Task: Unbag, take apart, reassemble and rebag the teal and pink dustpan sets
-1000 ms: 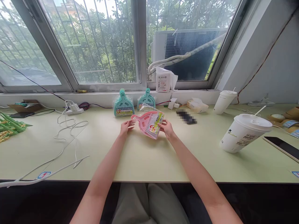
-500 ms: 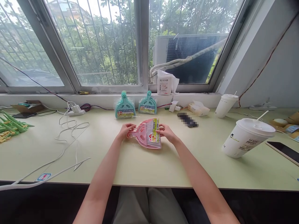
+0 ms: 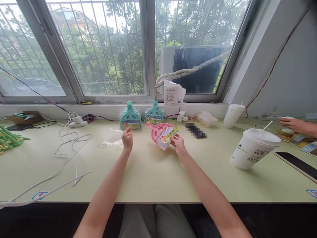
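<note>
One bare right hand [image 3: 177, 142] clamps a pink plastic dustpan-and-brush set [image 3: 160, 135]; apart, the curled left hand [image 3: 127, 140] is beside crumpled clear plastic film [image 3: 113, 143], any grip unclear.

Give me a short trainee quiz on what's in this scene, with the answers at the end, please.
1. Which grip holds the pink dustpan set: left or right?
2. True or false: both white cups stand to its right in the view.
3. Fill in the colour: the dustpans farther back are ____, not pink.

Key:
1. The right grip.
2. True.
3. Teal.
</note>
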`<state>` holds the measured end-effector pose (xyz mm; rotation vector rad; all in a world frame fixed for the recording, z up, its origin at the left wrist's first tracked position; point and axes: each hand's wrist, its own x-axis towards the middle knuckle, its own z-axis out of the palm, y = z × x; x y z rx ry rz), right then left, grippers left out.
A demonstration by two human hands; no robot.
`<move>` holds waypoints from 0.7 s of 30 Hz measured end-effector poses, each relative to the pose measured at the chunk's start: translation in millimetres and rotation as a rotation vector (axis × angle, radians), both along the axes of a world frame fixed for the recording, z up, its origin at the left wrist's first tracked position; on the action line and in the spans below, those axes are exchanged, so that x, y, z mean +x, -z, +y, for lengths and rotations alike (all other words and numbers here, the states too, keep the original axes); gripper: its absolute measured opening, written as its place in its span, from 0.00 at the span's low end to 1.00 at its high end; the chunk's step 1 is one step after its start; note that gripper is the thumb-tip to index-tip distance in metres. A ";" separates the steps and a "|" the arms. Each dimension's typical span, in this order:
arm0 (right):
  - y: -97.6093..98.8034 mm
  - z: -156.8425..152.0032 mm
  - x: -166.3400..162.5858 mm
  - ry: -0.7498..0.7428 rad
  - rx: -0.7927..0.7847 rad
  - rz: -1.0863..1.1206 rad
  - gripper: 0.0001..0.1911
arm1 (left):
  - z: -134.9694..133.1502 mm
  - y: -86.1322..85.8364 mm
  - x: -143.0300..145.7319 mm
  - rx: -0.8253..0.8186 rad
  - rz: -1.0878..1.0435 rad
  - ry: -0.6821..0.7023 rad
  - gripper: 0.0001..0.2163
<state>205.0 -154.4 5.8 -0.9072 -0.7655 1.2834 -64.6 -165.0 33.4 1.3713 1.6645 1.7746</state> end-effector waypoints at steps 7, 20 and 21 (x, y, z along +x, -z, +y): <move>-8.0 -4.9 -13.4 -0.228 -0.027 -0.142 0.11 | -3.5 27.6 58.7 -0.286 -0.315 0.706 0.33; -15.1 12.0 82.2 0.326 -0.180 -0.246 0.34 | -9.0 20.7 51.2 -0.290 -0.246 0.777 0.29; -15.8 9.2 67.9 0.307 -0.159 -0.324 0.32 | -10.9 20.2 54.0 -0.306 -0.210 0.776 0.28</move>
